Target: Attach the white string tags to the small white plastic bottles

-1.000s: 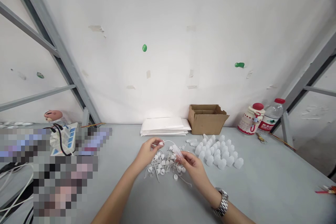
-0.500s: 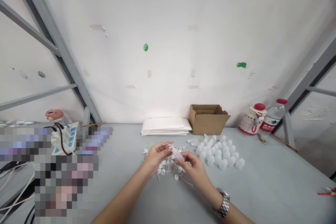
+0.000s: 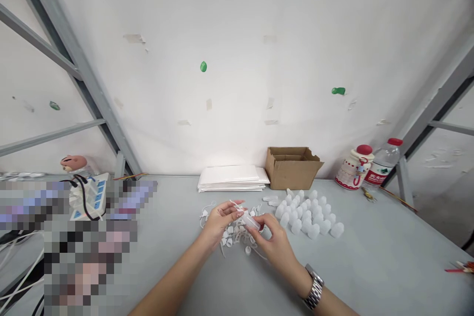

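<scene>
Between my two hands is a small translucent plastic bottle, tilted, its lower end pinched by my right hand. My left hand is closed at the bottle's other end on a white cap with a thin cord. Fingers hide where cap and bottle meet, so I cannot tell if they are joined. Under my hands lies a loose pile of white caps with cords. A single white cap sits at the pile's near edge. Several similar translucent bottles stand grouped right of my right hand.
Behind are a stack of white flat packs and an open cardboard box. A decorated flask and a water bottle stand at the back right. A power strip with cables is at the left.
The bottle has turned slightly between my hands, and my right fingers have shifted on it. My left hand keeps its place and grip. The whole view has moved a little.
</scene>
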Tool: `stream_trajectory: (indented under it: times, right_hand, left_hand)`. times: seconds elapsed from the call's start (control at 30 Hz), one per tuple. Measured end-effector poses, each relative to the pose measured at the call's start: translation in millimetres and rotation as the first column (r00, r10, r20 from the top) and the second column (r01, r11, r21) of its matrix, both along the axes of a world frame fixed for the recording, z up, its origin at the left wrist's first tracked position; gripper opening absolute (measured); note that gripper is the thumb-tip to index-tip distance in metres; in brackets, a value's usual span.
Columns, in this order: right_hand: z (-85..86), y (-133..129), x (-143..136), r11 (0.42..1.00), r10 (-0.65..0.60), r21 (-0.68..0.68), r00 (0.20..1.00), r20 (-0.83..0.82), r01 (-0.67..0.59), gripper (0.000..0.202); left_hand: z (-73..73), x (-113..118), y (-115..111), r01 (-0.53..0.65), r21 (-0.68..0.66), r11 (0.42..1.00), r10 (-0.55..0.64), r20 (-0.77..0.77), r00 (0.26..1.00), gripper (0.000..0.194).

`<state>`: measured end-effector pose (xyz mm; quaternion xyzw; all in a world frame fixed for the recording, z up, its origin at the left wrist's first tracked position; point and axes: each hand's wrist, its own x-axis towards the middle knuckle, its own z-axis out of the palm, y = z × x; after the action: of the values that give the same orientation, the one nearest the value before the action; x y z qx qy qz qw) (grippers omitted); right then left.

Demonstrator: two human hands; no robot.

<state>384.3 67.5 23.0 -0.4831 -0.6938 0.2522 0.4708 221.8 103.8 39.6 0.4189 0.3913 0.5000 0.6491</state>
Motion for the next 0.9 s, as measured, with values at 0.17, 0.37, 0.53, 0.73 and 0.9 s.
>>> stream_trajectory:
  times: [0.17,0.37,0.53,0.73,0.9]
  right_hand:
    - [0.9,0,-1,1.000,-0.013,-0.021,1.000,-0.023,0.012,0.014]
    - [2.2,-1,-1,0.999,-0.022,-0.028,0.999,-0.044,0.021,0.017]
    - [2.2,0,-2,0.988,0.011,-0.149,0.985,-0.173,-0.037,0.020]
    - [3.0,8,-3,0.864,0.139,-0.358,0.850,-0.509,-0.355,0.034]
    - [2.4,7,-5,0.894,0.108,-0.338,0.873,-0.475,-0.295,0.033]
  left_hand:
    - [6.1,-2,-3,0.039,0.047,0.998,-0.036,-0.055,0.998,0.032]
    - [2.0,-2,-1,0.032,0.052,0.998,-0.031,-0.034,0.999,0.026]
    - [-2.1,-3,1,0.024,0.087,0.996,-0.018,-0.064,0.998,0.030]
    - [-0.6,0,0,0.023,0.086,0.996,-0.023,-0.004,1.000,0.033]
    - [-2.0,2,-1,0.015,0.061,0.998,-0.015,-0.002,1.000,0.028]
